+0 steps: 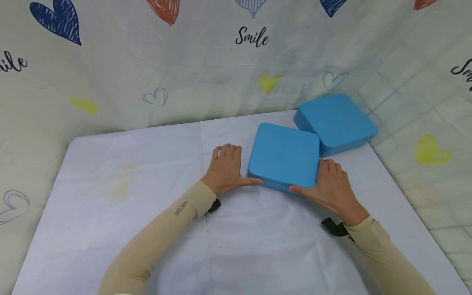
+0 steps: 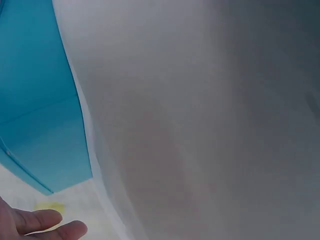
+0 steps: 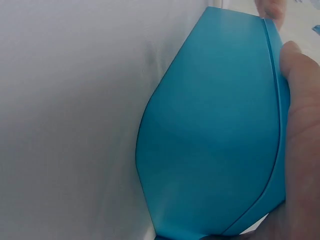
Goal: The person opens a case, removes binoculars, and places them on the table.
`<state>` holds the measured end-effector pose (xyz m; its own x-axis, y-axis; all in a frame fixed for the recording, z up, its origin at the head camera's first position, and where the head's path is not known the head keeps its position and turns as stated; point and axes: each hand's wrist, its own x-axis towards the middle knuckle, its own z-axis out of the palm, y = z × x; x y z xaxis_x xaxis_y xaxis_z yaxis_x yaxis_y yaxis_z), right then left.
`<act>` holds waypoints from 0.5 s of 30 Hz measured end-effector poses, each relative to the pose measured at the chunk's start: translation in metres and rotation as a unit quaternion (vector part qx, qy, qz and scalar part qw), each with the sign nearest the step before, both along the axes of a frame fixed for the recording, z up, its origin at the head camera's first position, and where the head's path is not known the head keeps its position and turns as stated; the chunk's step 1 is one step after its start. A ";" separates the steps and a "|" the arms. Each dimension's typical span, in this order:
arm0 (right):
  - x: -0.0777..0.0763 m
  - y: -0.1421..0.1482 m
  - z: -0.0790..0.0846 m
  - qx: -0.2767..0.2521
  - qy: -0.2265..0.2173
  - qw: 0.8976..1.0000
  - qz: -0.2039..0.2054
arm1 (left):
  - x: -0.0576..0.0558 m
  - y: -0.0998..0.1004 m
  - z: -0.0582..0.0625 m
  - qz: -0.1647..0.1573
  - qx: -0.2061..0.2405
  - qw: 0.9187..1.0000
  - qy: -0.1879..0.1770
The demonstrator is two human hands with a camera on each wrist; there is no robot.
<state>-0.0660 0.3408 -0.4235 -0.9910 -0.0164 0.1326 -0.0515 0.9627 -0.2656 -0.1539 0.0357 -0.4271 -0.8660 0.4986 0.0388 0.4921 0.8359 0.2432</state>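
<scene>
A blue lidded box (image 1: 284,155) with rounded corners lies flat on the white-covered table, right of the middle. My right hand (image 1: 333,186) grips its near right corner, thumb along the front side and fingers along the right side. The right wrist view shows the thumb near the lid seam of the box (image 3: 210,125). My left hand (image 1: 225,170) is spread at the box's left, its thumb touching the front edge. In the left wrist view, two fingertips (image 2: 57,225) stand apart from the box (image 2: 40,95).
A second blue box (image 1: 339,121) sits behind and to the right, at the table's far right corner, close against the first. The white table covering (image 1: 129,172) extends to the left and front. A curtain (image 1: 206,61) printed with hearts and "Smile" hangs behind.
</scene>
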 end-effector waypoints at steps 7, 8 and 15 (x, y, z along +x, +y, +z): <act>0.000 0.002 0.000 -0.005 0.005 1.000 0.021 | 0.003 0.016 0.002 -0.023 -0.004 1.000 0.018; -0.001 0.003 0.000 -0.009 0.006 1.000 0.025 | 0.004 0.019 0.002 -0.027 -0.003 0.999 0.025; -0.002 0.002 -0.002 -0.015 0.023 0.998 0.048 | 0.004 0.027 0.001 -0.036 -0.011 0.996 0.080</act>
